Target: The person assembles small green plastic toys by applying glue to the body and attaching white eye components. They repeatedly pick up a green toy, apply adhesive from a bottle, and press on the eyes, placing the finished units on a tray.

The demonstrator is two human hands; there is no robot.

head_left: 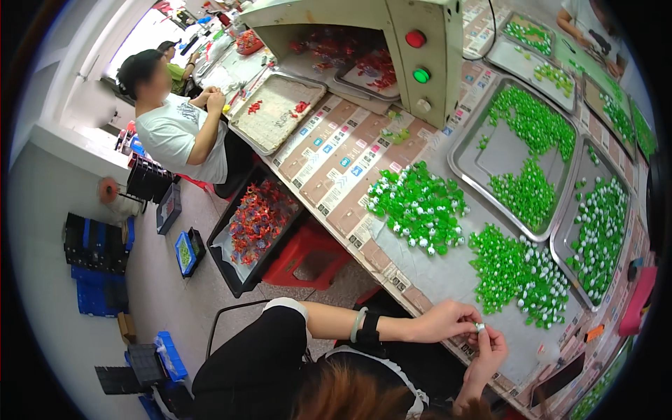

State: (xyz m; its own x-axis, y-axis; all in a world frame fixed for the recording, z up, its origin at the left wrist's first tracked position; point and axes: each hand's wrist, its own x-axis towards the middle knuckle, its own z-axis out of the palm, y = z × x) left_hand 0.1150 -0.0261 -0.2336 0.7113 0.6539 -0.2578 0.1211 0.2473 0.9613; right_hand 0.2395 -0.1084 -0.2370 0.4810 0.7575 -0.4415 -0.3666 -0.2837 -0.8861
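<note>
Over the table's near edge, my left hand (444,322) and my right hand (488,355) meet fingertip to fingertip. Both are closed in a pinch on a small green-and-white plastic piece (480,327), partly hidden by the fingers. Just beyond them lie a heap of small green pieces (494,271) and, touching it, a heap of white-and-green pieces (544,288). Farther left on the grey sheet (402,259) is a pile of larger green pieces with white parts (418,208). A dark band and a pale bangle circle my left wrist.
Metal trays (483,164) of green pieces stand at the right. A phone (558,380) lies near the right edge. A machine (430,98) with red and green buttons stands at the back. Below the table's left side are a black crate (217,259) and a red stool (308,259). A co-worker (175,126) sits left.
</note>
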